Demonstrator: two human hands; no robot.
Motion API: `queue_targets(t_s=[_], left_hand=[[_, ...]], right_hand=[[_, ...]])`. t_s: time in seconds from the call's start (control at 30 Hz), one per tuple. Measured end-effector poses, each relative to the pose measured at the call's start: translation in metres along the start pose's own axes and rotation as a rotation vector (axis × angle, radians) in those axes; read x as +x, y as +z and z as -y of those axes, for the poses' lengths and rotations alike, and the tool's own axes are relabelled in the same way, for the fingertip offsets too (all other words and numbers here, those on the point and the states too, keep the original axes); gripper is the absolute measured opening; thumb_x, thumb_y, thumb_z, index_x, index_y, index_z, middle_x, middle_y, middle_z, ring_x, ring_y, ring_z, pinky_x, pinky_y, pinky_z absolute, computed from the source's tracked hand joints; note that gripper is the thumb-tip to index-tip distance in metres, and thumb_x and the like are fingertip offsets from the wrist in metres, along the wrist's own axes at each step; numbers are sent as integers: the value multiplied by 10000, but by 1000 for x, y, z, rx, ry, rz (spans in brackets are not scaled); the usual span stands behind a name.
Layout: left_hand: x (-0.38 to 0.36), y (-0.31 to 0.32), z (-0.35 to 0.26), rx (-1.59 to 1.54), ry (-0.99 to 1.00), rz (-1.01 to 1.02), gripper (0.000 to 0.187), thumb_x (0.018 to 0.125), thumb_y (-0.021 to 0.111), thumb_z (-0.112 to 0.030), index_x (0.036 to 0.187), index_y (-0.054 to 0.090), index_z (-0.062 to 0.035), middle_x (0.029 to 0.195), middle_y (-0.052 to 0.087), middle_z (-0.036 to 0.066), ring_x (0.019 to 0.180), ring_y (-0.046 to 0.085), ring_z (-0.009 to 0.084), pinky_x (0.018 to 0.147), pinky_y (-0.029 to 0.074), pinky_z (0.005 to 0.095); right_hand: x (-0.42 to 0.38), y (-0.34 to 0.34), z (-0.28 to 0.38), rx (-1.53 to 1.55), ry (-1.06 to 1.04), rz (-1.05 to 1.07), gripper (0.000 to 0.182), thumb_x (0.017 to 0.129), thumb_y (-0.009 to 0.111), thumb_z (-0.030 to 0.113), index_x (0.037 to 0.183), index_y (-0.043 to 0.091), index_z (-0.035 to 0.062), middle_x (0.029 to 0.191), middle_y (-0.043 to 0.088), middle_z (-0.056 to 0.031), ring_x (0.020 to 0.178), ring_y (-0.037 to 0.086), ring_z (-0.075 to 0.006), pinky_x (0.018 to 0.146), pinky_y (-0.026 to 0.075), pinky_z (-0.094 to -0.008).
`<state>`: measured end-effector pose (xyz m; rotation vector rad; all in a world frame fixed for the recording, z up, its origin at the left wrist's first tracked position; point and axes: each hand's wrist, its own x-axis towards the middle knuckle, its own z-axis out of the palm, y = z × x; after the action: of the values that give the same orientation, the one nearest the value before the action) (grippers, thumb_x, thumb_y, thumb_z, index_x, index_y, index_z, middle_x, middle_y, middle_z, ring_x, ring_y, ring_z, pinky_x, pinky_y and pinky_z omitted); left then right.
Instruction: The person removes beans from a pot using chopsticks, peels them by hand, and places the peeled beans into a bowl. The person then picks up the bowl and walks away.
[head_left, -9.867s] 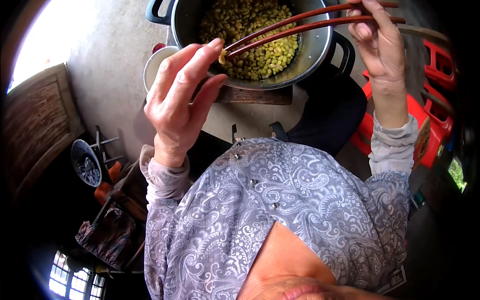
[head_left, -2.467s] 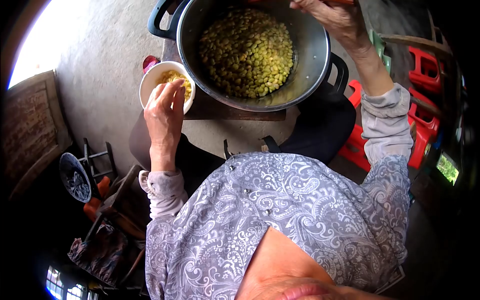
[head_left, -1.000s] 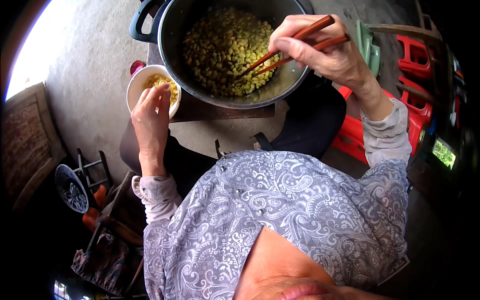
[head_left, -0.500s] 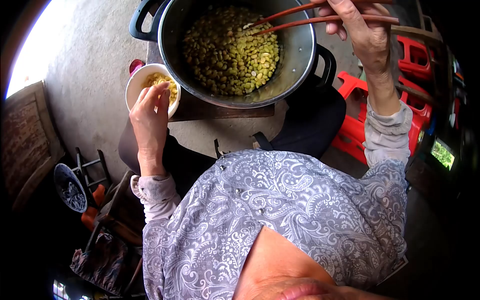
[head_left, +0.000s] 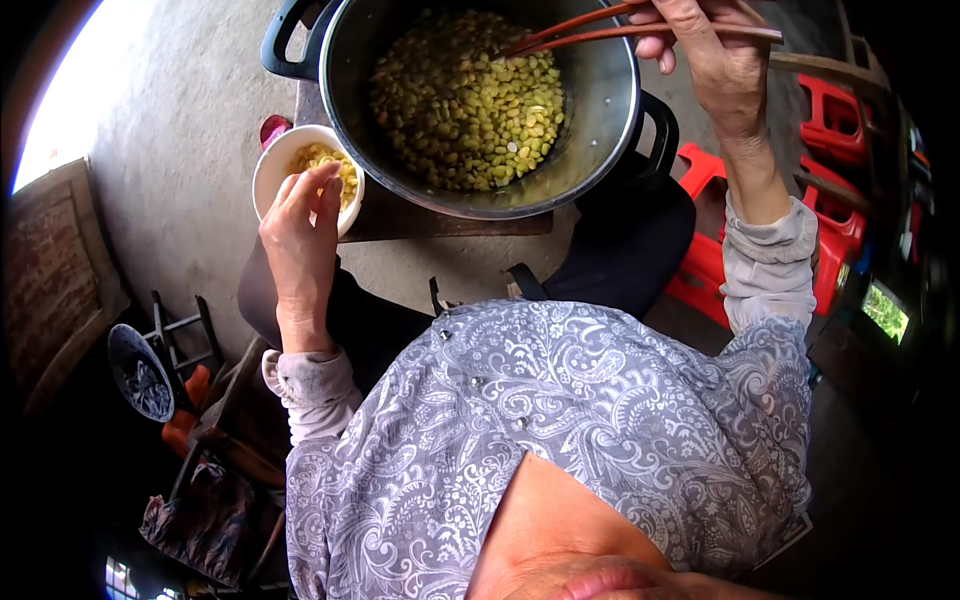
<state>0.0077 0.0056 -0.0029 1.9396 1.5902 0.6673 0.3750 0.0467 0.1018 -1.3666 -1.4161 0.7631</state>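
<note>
My right hand (head_left: 715,65) grips a pair of reddish-brown chopsticks (head_left: 620,32), their tips close together among the yellow-green beans (head_left: 480,115). These fill the bottom of a large metal pot (head_left: 600,120) with dark handles. At the pot's left stands a small white bowl (head_left: 270,175) with yellowish pieces (head_left: 318,157) in it. My left hand (head_left: 300,240) reaches over the bowl's near side, thumb and fingertips closed together above the contents. What the left fingers pinch, if anything, I cannot make out.
A dark wooden bench (head_left: 450,222) stands under the pot, between my knees. Red plastic stools (head_left: 700,275) are on the right. At lower left are a basin (head_left: 142,372) and wooden furniture. A pink-red object (head_left: 274,130) lies beyond the bowl.
The chopstick tips have come together, and my right hand has moved slightly left and down. A pale piece near the tips no longer shows. My left hand stays over the bowl.
</note>
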Motion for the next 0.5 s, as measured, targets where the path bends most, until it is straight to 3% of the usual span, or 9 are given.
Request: queue_targets(t_s=[0.27, 0.3, 0.4, 0.5], left_hand=[[0, 1, 3, -22, 8, -52, 164, 936, 726, -95, 1096, 754, -75, 910, 698, 94, 717, 644, 191, 718, 540, 320], [0, 1, 3, -13, 13, -57, 167, 937, 725, -97, 1101, 754, -76, 913, 699, 93, 719, 645, 190, 719, 541, 317], [-1, -2, -2, -20, -21, -56, 183, 940, 725, -86, 1120, 754, -79, 941, 725, 83, 749, 666, 163, 733, 551, 303], [-1, -2, -2, -75, 4, -193, 215, 930, 728, -35, 1138, 758, -80, 970, 749, 78, 808, 697, 135, 738, 560, 290]], right_hand=[[-4, -2, -3, -78, 19, 32, 173, 1018, 646, 127, 920, 708, -2, 711, 688, -61, 552, 624, -91, 474, 476, -214], [-7, 3, 15, -60, 142, 79, 171, 1016, 651, 128, 919, 711, 0, 706, 686, -56, 559, 626, -88, 483, 483, -216], [-6, -2, -5, -63, -5, 20, 162, 1010, 657, 120, 913, 707, 1, 708, 686, -56, 563, 628, -88, 485, 481, -216], [-3, -7, -11, 27, 50, -22, 210, 1035, 621, 173, 914, 689, 16, 705, 690, -60, 552, 634, -94, 469, 484, -209]])
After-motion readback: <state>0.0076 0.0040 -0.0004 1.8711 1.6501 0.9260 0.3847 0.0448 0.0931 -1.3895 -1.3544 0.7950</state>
